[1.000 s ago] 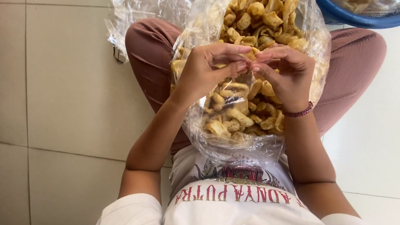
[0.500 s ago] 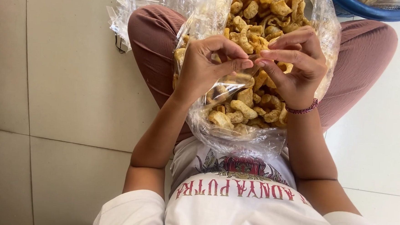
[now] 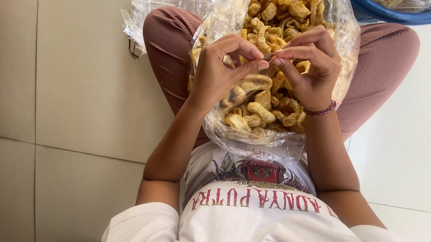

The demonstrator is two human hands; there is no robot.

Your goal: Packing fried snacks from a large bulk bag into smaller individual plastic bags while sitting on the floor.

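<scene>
- Your left hand (image 3: 223,70) and right hand (image 3: 309,67) met over the clear bag (image 3: 254,140) of crackers (image 3: 255,111); fingers (image 3: 250,66) pinched its plastic edge; bag rested on your lap

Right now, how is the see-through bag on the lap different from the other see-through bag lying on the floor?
The bag on the lap is stuffed with golden fried snacks; the bag on the floor looks empty. The lap bag is puffed out and round, while the floor bag lies crumpled. Both hands, left and right, pinch the lap bag's plastic; nothing touches the floor bag. Both are clear, crinkly plastic.
</scene>
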